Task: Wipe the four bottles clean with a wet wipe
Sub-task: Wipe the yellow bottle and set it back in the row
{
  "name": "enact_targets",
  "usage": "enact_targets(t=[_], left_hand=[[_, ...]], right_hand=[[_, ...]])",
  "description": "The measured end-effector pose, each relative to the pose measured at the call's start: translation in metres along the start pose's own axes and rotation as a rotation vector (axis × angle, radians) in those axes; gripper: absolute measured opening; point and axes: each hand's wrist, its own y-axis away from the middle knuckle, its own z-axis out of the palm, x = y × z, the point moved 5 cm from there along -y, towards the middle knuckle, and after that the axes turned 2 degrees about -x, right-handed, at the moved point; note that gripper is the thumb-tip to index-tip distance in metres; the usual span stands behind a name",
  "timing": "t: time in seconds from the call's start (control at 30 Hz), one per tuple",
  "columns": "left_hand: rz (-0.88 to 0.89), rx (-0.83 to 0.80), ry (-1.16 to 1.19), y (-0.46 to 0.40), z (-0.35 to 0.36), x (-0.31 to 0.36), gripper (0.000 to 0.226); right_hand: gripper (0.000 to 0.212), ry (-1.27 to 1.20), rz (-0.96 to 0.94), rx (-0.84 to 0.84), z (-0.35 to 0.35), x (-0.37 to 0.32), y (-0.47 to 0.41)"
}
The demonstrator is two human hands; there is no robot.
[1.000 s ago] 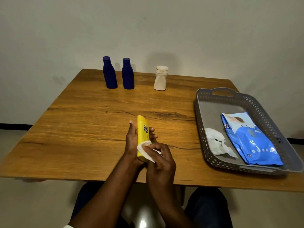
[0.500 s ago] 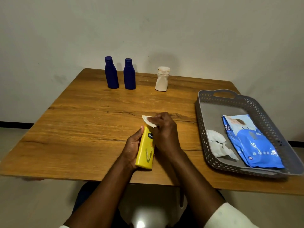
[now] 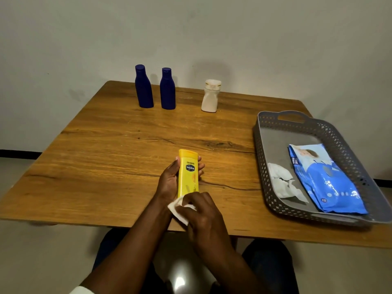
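Right hand (image 3: 203, 215) moved from cap end down to base of yellow bottle (image 3: 188, 175), gripping wet wipe (image 3: 178, 211). Left hand (image 3: 169, 181) clasps bottle.

My hands, 2 in view, both bare, forearms reaching forward from the bottom edge.

1. My left hand (image 3: 168, 181): palm turned inward, thumb on the near-left side, fingers (image 3: 200, 166) curled round the far side, closed in a grip on the yellow bottle (image 3: 188, 172), held tilted with its cap end away from me. A strip of white sleeve shows at the forearm's lower end.

2. My right hand (image 3: 203, 217): knuckles up, fingers bent down, pinching the wet wipe (image 3: 177, 211) against the bottle's near end. Wrist just beside my left wrist, forearms converging.
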Motion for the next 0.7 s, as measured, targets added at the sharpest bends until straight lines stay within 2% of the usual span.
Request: enact_targets(t=[0.07,0.2,0.27,0.37,0.47,0.6,0.7], left_hand=[[0.027,0.008,-0.011,-0.001,-0.002,-0.001,0.054],[-0.055,-0.032,-0.016,0.002,-0.001,-0.004,0.067],[-0.084,-0.004,-0.027,0.003,-0.001,-0.005,0.062],[-0.101,0.034,-0.044,0.004,0.000,-0.007,0.064],[-0.057,0.048,-0.104,0.002,-0.003,-0.007,0.065],[0.029,0.068,-0.158,0.002,-0.005,-0.003,0.055],[0.053,0.120,-0.174,0.000,-0.008,-0.002,0.052]], right_hand=[[0.022,-0.140,0.061,0.030,-0.011,0.006,0.002],[0.043,-0.544,0.445,0.192,-0.042,0.044,-0.020],[0.041,-0.560,0.546,0.249,-0.051,0.061,-0.038],[0.036,-0.459,0.567,0.301,-0.054,0.073,-0.065],[0.031,-0.405,0.555,0.233,-0.032,0.074,-0.080],[0.026,-0.221,0.428,0.177,-0.016,0.071,-0.075],[0.022,-0.225,0.382,0.167,-0.017,0.063,-0.060]])
